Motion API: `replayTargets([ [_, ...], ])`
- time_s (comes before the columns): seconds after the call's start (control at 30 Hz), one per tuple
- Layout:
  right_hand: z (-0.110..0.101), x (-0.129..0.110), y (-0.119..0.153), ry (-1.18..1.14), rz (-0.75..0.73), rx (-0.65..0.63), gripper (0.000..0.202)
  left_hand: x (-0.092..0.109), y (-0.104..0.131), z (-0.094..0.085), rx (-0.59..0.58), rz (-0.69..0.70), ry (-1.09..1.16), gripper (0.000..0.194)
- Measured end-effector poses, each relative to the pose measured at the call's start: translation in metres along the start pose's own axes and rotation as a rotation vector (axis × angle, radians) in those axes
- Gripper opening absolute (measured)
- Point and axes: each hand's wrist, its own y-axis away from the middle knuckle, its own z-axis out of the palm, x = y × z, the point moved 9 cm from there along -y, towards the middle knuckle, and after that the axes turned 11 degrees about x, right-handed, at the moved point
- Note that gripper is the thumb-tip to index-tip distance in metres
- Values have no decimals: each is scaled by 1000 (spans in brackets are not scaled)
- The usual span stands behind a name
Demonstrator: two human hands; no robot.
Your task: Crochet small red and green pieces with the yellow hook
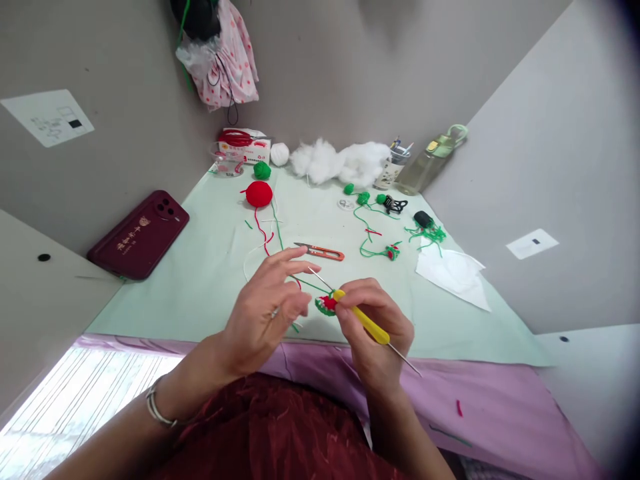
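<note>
My right hand [377, 330] pinches a yellow-handled crochet hook [371, 325] together with a small red, white and green crocheted piece [326, 305]. The hook's metal tip points up and left toward my left hand [273, 307]. Green yarn [313, 285] runs from the piece to the fingers of my left hand, which are bent around it. Just beyond my hands, orange thread snips [323, 252] lie on the pale green tabletop. Behind them to the left are a red yarn ball [259, 194] and a green yarn ball [261, 171].
White stuffing [340, 163] lies along the back wall, beside a pen cup [393, 168] and a bottle [425, 163]. Small green crocheted pieces [363, 199] are at the right rear. A dark red phone [139, 235] leans at the left, and a white sheet [453, 273] lies right.
</note>
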Motion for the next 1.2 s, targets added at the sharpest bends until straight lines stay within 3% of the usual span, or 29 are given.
replayTargets([
  [0.07,2,-3,0,29,-32,-13,27,-1,1,6,-68,-8,-43,21],
  [0.2,5,-5,1,43,-63,-38,32,-20,7,20,-171,-389,192,25],
  [0.33,8,-8,3,134,-129,-87,36,-32,18,25,-100,-649,420,24],
  [0.5,5,-11,4,144,-165,-88,34,-39,24,28,-27,-771,543,31],
  [0.77,10,-15,2,216,-248,-116,28,-39,21,17,99,-743,557,37],
  [1.0,17,-40,15,449,-621,-82,30,-43,22,15,124,-701,509,40],
  [1.1,23,-43,21,513,-732,-128,27,-37,16,4,181,-521,348,40],
  [1.2,26,-44,25,534,-782,-149,26,-17,9,-9,241,-216,108,42],
])
